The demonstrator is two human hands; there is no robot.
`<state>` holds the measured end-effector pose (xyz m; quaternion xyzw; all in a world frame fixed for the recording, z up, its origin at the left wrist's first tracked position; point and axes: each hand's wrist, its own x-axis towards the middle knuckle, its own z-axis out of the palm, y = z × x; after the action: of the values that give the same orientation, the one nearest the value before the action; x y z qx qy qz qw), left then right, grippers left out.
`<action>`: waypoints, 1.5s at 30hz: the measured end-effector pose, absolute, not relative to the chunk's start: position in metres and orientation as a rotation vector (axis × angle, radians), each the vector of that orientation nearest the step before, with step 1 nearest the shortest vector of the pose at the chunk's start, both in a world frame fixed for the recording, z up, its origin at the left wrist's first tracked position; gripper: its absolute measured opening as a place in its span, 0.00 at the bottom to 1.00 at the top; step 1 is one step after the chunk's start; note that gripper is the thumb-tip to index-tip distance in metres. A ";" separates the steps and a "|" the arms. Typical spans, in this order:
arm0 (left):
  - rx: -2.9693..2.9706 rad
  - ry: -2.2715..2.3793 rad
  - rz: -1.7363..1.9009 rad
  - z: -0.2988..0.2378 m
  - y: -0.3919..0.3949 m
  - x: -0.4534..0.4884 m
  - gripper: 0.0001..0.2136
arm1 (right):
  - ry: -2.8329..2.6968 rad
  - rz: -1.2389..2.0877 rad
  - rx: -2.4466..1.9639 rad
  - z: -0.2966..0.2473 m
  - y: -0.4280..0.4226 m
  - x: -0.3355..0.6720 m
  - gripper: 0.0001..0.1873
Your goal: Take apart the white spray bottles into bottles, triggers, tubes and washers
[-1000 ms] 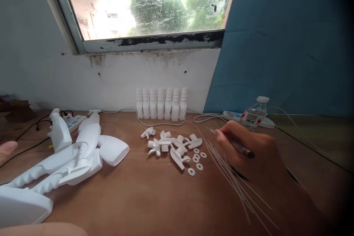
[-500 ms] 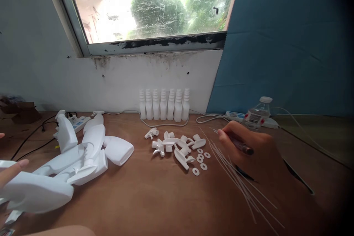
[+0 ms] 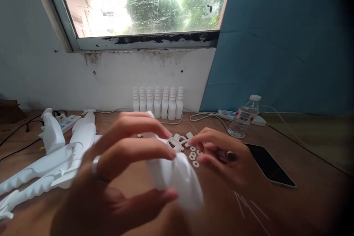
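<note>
My left hand is closed around a blurred white plastic bottle, raised above the wooden table. A ring is on one finger. My right hand is close to the bottle's right side, thumb and forefinger apart. A dark brown rod-shaped tool is tucked in its curled fingers; its tip is hidden. Just beyond its fingertips lie white trigger spray heads and several white ring washers. Thin white tubes are below my right hand, partly covered by it.
More white bottles lie heaped at the left. Several small white bottles stand in a row by the wall. A water bottle, a phone and a power strip with cables are at the right.
My left hand has come from the left edge to the middle with a white bottle in it. My right hand has moved left and lower, off the tubes, uncovering the phone.
</note>
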<state>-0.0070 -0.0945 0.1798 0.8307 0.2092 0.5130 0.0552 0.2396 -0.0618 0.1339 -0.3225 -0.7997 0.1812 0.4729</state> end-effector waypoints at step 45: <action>2.242 0.695 0.916 0.114 -0.056 0.062 0.35 | -1.434 1.025 -0.724 0.146 -0.054 0.270 0.19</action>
<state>0.0623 -0.0561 0.1141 0.8470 0.2628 0.3462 0.3059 0.2697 -0.0543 0.1456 -0.3097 -0.6134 0.4386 0.5792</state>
